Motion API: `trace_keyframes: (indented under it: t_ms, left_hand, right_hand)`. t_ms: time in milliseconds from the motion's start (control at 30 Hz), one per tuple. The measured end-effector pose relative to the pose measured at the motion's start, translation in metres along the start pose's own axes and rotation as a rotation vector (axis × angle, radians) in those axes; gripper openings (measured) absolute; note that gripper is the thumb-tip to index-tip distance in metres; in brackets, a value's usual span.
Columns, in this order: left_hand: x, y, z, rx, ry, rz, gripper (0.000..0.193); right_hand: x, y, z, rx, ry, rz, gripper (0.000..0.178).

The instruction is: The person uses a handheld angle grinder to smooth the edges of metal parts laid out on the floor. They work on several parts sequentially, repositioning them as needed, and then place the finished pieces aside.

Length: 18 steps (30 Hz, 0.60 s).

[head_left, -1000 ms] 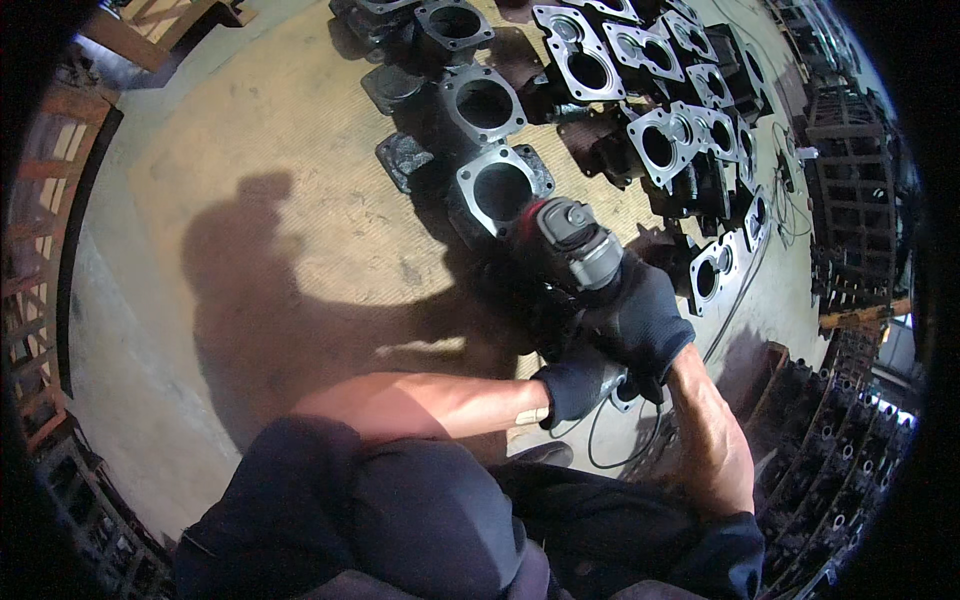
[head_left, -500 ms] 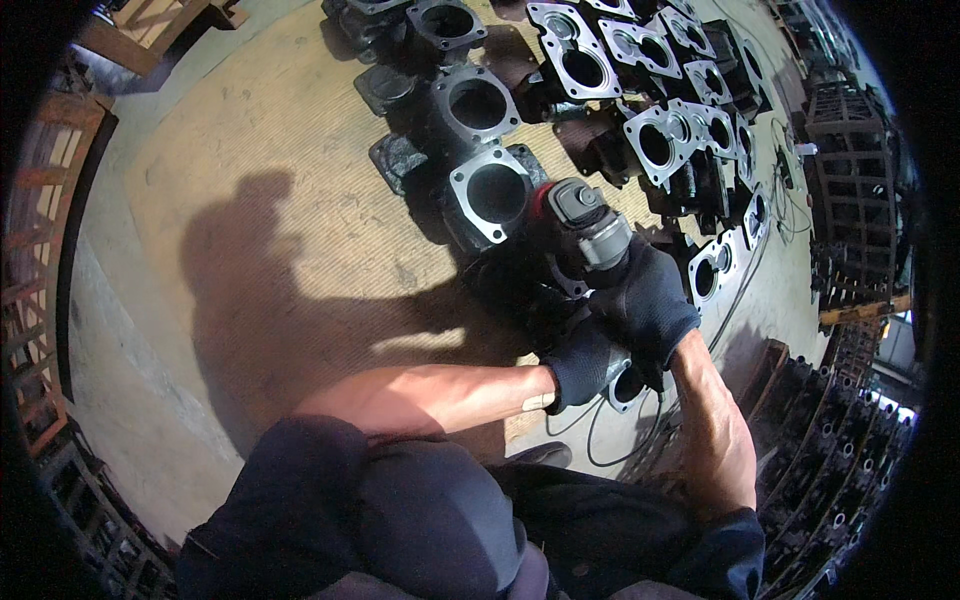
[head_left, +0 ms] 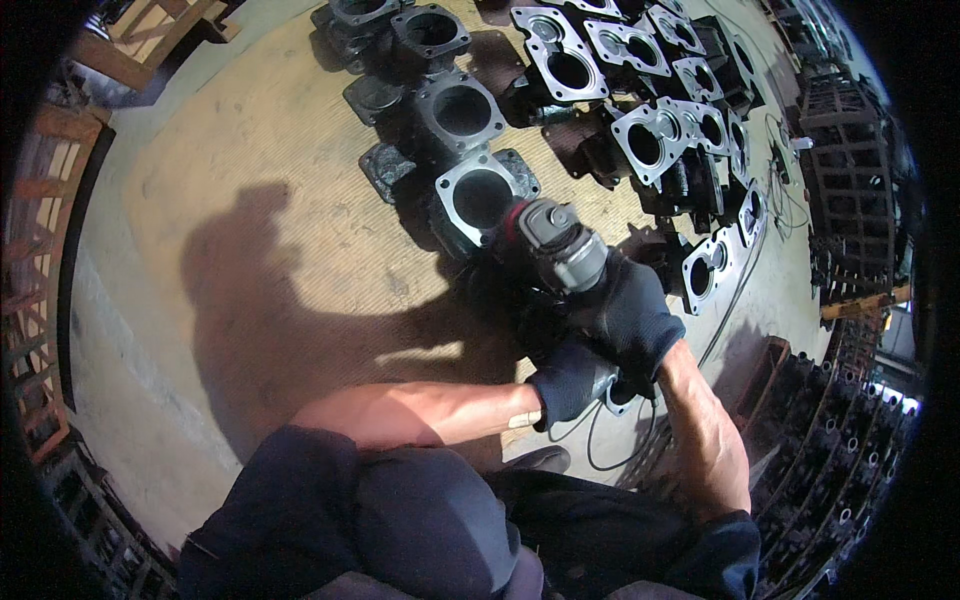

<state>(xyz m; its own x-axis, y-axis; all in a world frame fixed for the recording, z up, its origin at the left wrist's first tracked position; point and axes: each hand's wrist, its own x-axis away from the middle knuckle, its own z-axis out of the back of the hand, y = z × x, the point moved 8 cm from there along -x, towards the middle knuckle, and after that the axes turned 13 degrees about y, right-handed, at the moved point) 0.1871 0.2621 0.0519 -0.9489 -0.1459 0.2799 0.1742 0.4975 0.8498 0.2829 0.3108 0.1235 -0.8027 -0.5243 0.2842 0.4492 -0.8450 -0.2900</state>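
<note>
Both my hands wear dark gloves and are closed on an angle grinder [head_left: 578, 262]. My right hand [head_left: 632, 318] wraps its body just behind the metal gear head. My left hand [head_left: 570, 385] grips lower down, nearer the cord end; its fingers are partly hidden. The grinder's head, with a red edge, lies at the near right edge of a black metal casting [head_left: 450, 207], which has a bright square flange around a round opening. The disc itself is hidden beneath the head. Behind that casting stands another casting [head_left: 425, 105] with a duller grey flange.
Several castings with shiny two-hole flanges [head_left: 645, 145] stand at the far right. A black cord [head_left: 592, 450] loops on the floor near my right forearm. Dark stacked parts [head_left: 830, 450] fill the right side. Wooden crates [head_left: 60, 200] line the left. Ribbed tan sheeting [head_left: 240, 130] covers the floor.
The grinder and both hands have shifted left and slightly toward me. The view has also moved a little, so the castings sit slightly differently in it.
</note>
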Motion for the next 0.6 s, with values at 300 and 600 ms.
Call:
trace_keyframes:
  t_ms: [300, 600]
  left_hand:
    - [-0.005, 0.035, 0.003, -0.240, -0.006, -0.039, 0.012]
    - [-0.001, 0.024, 0.004, -0.223, -0.034, -0.074, 0.013]
  right_hand:
    - [-0.004, 0.004, 0.018, -0.121, -0.028, -0.078, 0.059]
    - [-0.003, -0.008, 0.012, -0.271, 0.003, -0.031, 0.051]
